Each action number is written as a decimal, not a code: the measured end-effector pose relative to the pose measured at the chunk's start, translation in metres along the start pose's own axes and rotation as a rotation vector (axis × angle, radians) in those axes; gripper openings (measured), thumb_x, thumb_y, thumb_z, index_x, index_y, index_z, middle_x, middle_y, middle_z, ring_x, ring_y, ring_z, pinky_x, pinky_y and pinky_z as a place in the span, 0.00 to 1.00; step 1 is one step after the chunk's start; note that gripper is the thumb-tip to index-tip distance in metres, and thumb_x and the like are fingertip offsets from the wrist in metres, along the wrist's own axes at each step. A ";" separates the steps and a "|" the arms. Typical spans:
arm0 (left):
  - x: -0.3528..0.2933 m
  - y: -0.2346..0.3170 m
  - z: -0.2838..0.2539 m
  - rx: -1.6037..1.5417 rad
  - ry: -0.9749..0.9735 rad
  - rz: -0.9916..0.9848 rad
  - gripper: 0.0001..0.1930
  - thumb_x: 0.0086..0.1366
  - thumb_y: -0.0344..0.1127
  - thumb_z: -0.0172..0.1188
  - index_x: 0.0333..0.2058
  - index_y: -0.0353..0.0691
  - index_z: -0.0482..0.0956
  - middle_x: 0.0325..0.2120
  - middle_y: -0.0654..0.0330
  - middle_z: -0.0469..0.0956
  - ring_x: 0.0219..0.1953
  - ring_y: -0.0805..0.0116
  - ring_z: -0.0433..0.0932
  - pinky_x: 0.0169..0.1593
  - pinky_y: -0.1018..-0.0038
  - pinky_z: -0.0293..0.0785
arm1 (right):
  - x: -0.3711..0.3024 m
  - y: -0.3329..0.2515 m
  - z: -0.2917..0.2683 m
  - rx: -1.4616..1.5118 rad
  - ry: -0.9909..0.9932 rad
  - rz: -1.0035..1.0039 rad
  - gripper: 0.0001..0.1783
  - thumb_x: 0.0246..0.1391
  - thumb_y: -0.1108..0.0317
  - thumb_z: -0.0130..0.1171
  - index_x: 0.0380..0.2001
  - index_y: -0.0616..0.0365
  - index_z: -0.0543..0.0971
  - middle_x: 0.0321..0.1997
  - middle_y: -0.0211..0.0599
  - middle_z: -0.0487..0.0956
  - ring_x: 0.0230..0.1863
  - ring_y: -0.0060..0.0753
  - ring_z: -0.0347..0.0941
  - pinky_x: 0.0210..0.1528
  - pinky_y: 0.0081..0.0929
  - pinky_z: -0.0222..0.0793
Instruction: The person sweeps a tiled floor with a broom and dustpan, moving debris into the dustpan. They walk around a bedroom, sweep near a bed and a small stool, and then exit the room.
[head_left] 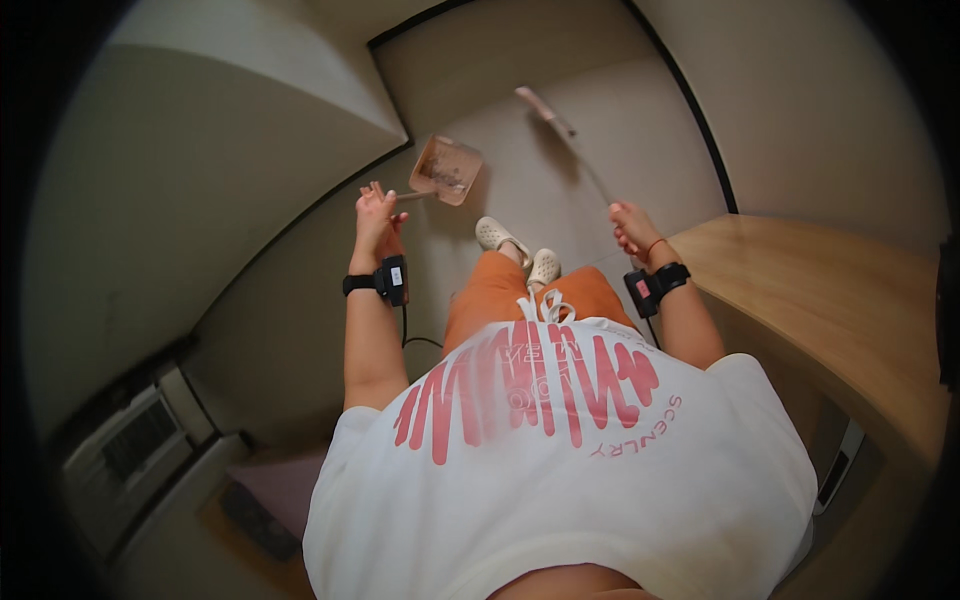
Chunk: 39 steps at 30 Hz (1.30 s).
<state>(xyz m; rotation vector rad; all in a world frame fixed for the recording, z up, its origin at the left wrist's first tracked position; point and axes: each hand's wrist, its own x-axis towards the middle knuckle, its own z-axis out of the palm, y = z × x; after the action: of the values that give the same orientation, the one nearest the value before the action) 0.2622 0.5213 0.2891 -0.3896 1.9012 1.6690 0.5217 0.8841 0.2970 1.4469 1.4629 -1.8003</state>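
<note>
My left hand (pixel 376 220) grips the handle of a pinkish dustpan (pixel 425 180), with some of its fingers stretched out past the handle. Dark bits, too small to name, lie inside the pan. On the other side, my right hand (pixel 633 228) is closed round the thin handle of a small broom (pixel 548 112) with a pink head. The broom's head is smeared by motion and appears raised off the floor, with a shadow below it. A gap separates the broom from the dustpan.
A wooden counter (pixel 800 290) runs along my right. Light walls with dark baseboards bound the pale floor (pixel 640 110). My feet in beige clogs (pixel 500 238) stand just nearer than the dustpan. A vented white appliance (pixel 140 440) is at the lower left.
</note>
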 end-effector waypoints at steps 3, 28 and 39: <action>-0.004 0.009 -0.002 0.067 0.020 -0.050 0.18 0.58 0.41 0.57 0.41 0.43 0.59 0.26 0.64 0.68 0.17 0.75 0.71 0.17 0.81 0.64 | 0.022 -0.024 -0.017 0.114 0.085 0.080 0.06 0.49 0.58 0.49 0.28 0.46 0.68 0.16 0.27 0.64 0.10 0.17 0.59 0.09 0.12 0.50; -0.001 0.014 0.013 -0.037 -0.008 -0.024 0.16 0.59 0.39 0.58 0.41 0.40 0.64 0.27 0.62 0.69 0.19 0.72 0.73 0.18 0.81 0.64 | 0.075 -0.005 0.106 -0.436 -0.163 -0.021 0.30 0.48 0.72 0.43 0.57 0.45 0.57 0.14 0.30 0.60 0.10 0.24 0.57 0.09 0.25 0.51; 0.024 -0.008 0.007 0.053 -0.185 -0.034 0.14 0.60 0.41 0.56 0.40 0.45 0.63 0.28 0.65 0.65 0.22 0.73 0.72 0.20 0.80 0.63 | -0.036 0.044 0.038 -0.328 -0.198 0.033 0.35 0.48 0.62 0.52 0.61 0.45 0.57 0.17 0.26 0.65 0.14 0.17 0.57 0.12 0.16 0.49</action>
<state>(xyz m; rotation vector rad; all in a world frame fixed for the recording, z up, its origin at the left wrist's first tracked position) 0.2496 0.5299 0.2680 -0.2369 1.7887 1.5715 0.5537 0.8241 0.3051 1.0931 1.5346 -1.5447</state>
